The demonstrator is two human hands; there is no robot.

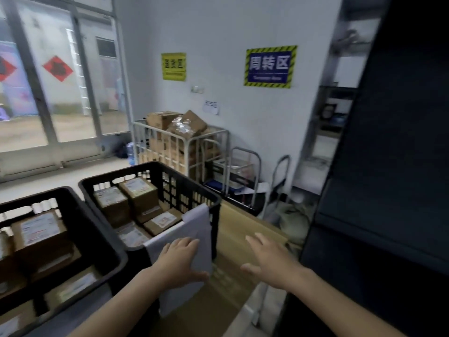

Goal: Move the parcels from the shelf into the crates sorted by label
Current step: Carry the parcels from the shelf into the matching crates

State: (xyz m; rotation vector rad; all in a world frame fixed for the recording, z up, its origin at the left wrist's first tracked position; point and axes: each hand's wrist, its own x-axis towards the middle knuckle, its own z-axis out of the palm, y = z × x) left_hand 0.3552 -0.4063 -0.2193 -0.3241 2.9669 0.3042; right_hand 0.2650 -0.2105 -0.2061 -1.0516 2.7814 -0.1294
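Left crate (pixel 102 234): black plastic, holds brown cardboard parcels (pixel 40 235) with white labels facing up, probably so each can be checked against its lot. Second crate (pixel 192 182): black and slotted, just to the right of the first, with their near corners close. It is loaded with similar labelled boxes (pixel 138 193) packed side by side, so this lot looks well along. White sheet (pixel 196 222): draped over the near right rim of the second crate and hanging down its outer wall. Whether it is a flat soft parcel or the crate's marker cannot be told. Left hand (pixel 179 261): fingers laid straight on the sheet, thumb stretched sideways, gripping nothing. It seems to be pressing the sheet against the crate wall so it does not slide off. Wire cage cart (pixel 226 142): against the back wall, heaped with cartons (pixel 187 125), under a yellow sign (pixel 173 66) and a blue sign (pixel 269 66). Right hand (pixel 269 261): fingers spread, empty, hovering above a tan board (pixel 233 227) on the floor and angled toward the shelf, likely ready for the next pick. Shelf (pixel 388 190): dark, at far right. Its contents are too shadowed to make out.
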